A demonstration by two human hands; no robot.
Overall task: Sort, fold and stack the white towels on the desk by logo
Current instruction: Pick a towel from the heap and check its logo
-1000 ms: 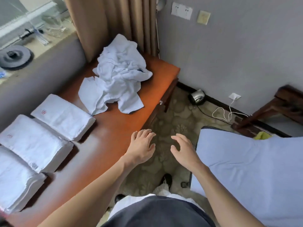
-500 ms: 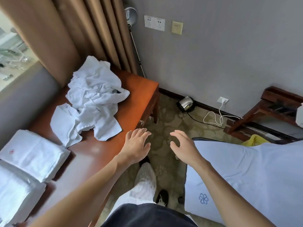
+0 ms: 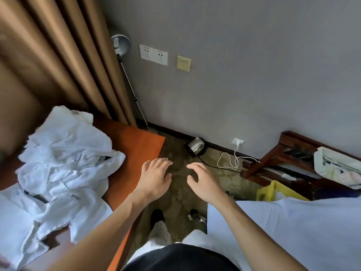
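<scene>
Head cam, only one angle here. The pile of white towels [image 3: 64, 169] is sitting crumpled on the glossy orange-brown wooden desk [image 3: 136, 145] at the left: soft, wrinkly terry-looking cloth, all lumps and folds, with a faint bluish mark on one bit. It takes up most of the desk top that shows.

Both hands are loose and holding nothing. The left hand [image 3: 154, 178] has its fingers spread flat, just off the desk's edge, and the right hand [image 3: 203, 184] is beside it with fingers slightly bent, both over the patterned carpet [image 3: 179, 194].

Smooth pale bed sheet [image 3: 293, 231] on the right, pleated tan curtain [image 3: 58, 55] behind the desk.

Containers: a yellow plastic bin [image 3: 269, 190] on the floor, contents mostly hidden. A white open box [image 3: 336, 165] sits on the dark wooden rack [image 3: 283, 151], holding something pale that's too blurry to tell.
</scene>
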